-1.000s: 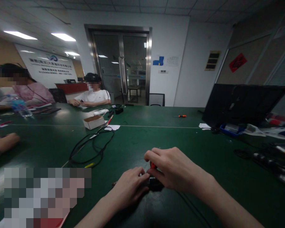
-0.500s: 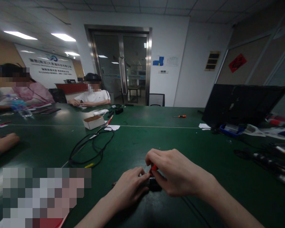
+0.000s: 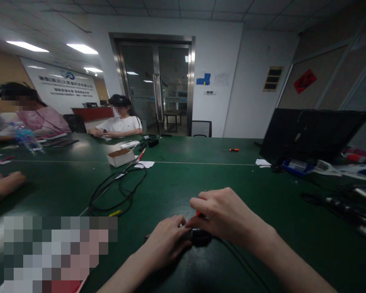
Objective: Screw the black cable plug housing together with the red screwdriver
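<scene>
In the head view, my left hand (image 3: 167, 240) is closed on a black corded device (image 3: 201, 237) lying on the green table. Its glossy black end shows right of my fingertips, and a dark bit sticks out to the left; the middle is hidden under my hand. My right hand (image 3: 222, 213) pinches the orange-red handle of a small screwdriver (image 3: 199, 213) over the device. My fingers cover most of that handle, and the tip is out of sight. The thumb and fingers of both hands nearly meet. A thin black cable (image 3: 240, 258) runs from the device toward the lower right.
A coiled black cable (image 3: 93, 199) and an open white box (image 3: 121, 158) are to the left. Another orange screwdriver (image 3: 234, 150) lies farther back. A black monitor (image 3: 311, 134) and cluttered tools (image 3: 338, 205) are at right. Other people (image 3: 122, 122) sit left and across.
My right hand has turned and shifted slightly up and right, covering more of the orange-red handle. More of the device's black end is exposed. My left hand has hardly moved.
</scene>
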The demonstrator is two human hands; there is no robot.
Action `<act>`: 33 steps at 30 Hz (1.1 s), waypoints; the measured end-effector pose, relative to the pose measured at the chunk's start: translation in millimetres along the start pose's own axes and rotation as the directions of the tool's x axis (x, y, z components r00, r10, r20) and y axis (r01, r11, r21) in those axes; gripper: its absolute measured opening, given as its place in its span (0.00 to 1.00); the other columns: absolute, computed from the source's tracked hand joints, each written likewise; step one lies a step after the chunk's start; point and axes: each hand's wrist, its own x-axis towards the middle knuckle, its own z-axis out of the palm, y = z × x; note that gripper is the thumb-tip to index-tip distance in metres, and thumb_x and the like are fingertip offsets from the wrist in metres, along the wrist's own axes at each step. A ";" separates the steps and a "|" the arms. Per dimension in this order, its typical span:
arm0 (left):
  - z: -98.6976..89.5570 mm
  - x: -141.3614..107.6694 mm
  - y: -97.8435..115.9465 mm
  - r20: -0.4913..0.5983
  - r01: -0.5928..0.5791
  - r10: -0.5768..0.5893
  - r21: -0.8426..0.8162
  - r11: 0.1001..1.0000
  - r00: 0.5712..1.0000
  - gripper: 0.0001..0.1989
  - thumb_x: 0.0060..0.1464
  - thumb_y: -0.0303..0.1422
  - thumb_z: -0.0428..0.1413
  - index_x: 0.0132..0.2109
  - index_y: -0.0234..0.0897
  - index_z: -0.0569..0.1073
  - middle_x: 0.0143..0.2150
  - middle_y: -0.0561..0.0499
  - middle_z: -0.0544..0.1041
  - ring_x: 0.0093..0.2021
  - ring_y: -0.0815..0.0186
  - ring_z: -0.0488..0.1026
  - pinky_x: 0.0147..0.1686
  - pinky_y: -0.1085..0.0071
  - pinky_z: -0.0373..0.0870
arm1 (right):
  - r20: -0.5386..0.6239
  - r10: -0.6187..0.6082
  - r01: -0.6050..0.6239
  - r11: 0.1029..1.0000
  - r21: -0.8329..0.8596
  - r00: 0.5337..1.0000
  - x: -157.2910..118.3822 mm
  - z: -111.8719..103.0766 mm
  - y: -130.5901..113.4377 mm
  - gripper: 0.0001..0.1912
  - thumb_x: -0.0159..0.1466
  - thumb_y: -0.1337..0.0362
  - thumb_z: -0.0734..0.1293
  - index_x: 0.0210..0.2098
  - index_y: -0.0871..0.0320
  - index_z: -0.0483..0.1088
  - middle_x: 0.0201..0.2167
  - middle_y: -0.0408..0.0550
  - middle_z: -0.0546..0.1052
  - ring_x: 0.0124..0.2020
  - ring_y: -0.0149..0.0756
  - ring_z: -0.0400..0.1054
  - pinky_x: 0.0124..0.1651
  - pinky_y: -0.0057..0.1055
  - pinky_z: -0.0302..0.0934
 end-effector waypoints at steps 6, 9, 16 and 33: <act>-1.1 1.1 -1.2 0.015 -0.025 0.025 0.007 1.000 1.000 0.13 0.62 0.35 0.54 0.54 0.45 0.69 0.51 0.46 0.71 0.47 0.55 0.71 0.46 0.62 0.69 | 0.030 -0.045 0.041 0.993 0.111 0.999 -4.2 -3.8 -3.0 0.09 0.62 0.70 0.65 0.42 0.58 0.64 0.40 0.45 0.73 0.33 0.34 0.68 0.27 0.31 0.51; -1.9 1.5 -1.3 0.020 -0.027 0.027 0.010 1.000 0.999 0.15 0.62 0.35 0.54 0.55 0.46 0.68 0.52 0.46 0.71 0.48 0.54 0.70 0.47 0.61 0.69 | 0.052 -0.050 0.044 0.993 0.108 0.997 -3.9 -3.1 -3.0 0.12 0.60 0.72 0.65 0.43 0.58 0.63 0.40 0.46 0.73 0.31 0.33 0.68 0.26 0.31 0.50; 0.1 1.5 -1.5 0.010 -0.010 0.010 0.005 1.000 1.000 0.11 0.62 0.34 0.54 0.51 0.44 0.71 0.50 0.46 0.71 0.47 0.55 0.71 0.47 0.62 0.69 | 0.019 -0.025 0.024 0.999 0.023 1.000 0.1 -1.1 -1.2 0.04 0.67 0.65 0.65 0.41 0.57 0.65 0.35 0.44 0.74 0.28 0.33 0.68 0.25 0.31 0.45; 0.9 2.3 -3.1 0.021 -0.024 0.024 0.004 1.000 0.999 0.15 0.61 0.34 0.54 0.55 0.47 0.68 0.52 0.47 0.71 0.49 0.54 0.70 0.49 0.61 0.68 | 0.044 -0.047 0.043 0.995 0.086 0.998 -4.1 -4.6 -4.4 0.08 0.62 0.72 0.63 0.42 0.58 0.63 0.37 0.46 0.74 0.29 0.33 0.67 0.25 0.30 0.47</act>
